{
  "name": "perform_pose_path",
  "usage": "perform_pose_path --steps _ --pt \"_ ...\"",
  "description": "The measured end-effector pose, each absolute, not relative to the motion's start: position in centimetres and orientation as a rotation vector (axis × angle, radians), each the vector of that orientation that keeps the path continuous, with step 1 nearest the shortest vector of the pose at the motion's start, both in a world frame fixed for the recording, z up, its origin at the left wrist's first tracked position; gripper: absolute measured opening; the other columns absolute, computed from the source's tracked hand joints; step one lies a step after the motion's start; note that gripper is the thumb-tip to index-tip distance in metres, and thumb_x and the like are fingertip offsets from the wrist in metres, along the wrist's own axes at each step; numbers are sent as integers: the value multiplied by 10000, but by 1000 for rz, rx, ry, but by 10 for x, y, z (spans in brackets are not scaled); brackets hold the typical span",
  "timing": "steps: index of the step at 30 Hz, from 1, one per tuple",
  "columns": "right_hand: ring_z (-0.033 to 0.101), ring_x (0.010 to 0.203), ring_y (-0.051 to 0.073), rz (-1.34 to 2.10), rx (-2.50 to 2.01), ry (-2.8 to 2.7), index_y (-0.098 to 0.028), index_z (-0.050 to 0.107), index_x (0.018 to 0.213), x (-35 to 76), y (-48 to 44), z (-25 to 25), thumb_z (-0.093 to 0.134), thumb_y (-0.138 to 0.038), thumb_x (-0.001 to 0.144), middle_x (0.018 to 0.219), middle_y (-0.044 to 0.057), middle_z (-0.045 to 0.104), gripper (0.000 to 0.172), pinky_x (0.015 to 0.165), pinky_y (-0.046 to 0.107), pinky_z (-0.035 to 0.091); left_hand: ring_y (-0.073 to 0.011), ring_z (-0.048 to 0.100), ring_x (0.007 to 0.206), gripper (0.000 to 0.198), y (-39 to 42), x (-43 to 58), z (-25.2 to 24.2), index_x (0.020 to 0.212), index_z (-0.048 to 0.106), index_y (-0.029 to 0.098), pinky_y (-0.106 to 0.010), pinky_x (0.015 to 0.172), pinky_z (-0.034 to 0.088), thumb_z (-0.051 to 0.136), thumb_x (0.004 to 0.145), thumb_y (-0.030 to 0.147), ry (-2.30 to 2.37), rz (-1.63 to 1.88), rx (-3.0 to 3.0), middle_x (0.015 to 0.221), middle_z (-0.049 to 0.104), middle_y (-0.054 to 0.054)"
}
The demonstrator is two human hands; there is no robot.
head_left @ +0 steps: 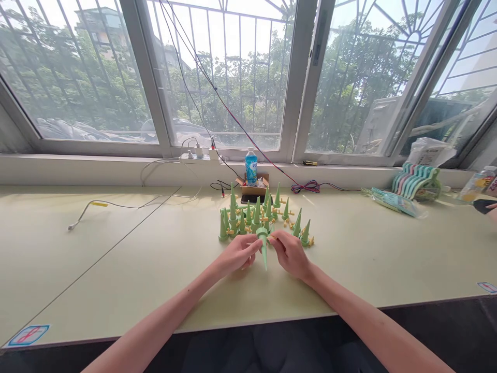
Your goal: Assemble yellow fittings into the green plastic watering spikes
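Observation:
A green plant watering spike (263,247) hangs point down between my two hands, its wide cap at the top. My left hand (238,254) is closed on the spike from the left. From the right, my right hand (291,253) pinches a small pale yellow piece, seemingly a valve (271,238), at the spike's side just below the cap. Most of that piece is hidden by my fingers. Just beyond my hands, several more green spikes (257,212) stand points up in a cluster, with yellow valves (311,241) at their sides.
Behind the cluster, a blue bottle (251,167) stands by a small cardboard box (254,189) and a dark phone-like slab (256,199). Cables (306,186) lie along the window side. Hangers (416,181) and a plastic-wrapped pack (396,201) are at right, near another person's hand (492,211).

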State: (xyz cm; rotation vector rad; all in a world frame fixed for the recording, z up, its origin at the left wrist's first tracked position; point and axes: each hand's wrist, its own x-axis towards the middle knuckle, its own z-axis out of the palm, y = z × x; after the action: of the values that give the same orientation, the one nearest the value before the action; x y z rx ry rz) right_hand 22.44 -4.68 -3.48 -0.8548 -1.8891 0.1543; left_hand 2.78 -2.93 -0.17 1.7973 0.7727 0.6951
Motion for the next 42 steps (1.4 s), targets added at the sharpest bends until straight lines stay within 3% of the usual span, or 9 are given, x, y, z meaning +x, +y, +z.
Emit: perform_pose_path --steps 8,16,25,32,42 --pt "405 553 130 141 -845 -1889 -209 461 797 225 -47 -35 391 -246 999 664 -7 481 218 536 247 339 -80 403 491 339 -33 30 -1 849 544 153 -200 456 358 526 905 486 729 826 1951 561 363 66" --pt "355 540 123 159 -835 -1898 -209 432 775 225 -47 -33 385 -235 996 641 -22 420 227 523 247 320 -78 444 562 293 -32 31 -5 898 564 157 -201 496 408 545 903 450 773 913 2079 799 546 -11" --pt "316 542 122 211 -844 -1912 -211 391 745 225 -49 -35 381 -232 993 637 -29 384 249 523 250 299 -80 450 597 249 -28 30 -10 934 619 164 -187 496 429 584 896 407 777 1010 2131 848 537 -19" --pt "323 527 119 240 -846 -1937 -214 376 735 225 -49 -35 380 -249 993 622 -34 383 260 519 251 296 -85 470 613 244 -25 27 -12 1086 665 217 -194 523 465 601 898 358 775 1056 2230 869 557 -19" --pt "321 506 113 159 -883 -1903 -209 409 730 222 -50 -31 385 -254 991 606 -32 393 266 500 248 300 -66 435 565 263 -28 34 -9 1045 624 194 -200 501 452 624 865 386 857 1079 2133 885 565 -11"
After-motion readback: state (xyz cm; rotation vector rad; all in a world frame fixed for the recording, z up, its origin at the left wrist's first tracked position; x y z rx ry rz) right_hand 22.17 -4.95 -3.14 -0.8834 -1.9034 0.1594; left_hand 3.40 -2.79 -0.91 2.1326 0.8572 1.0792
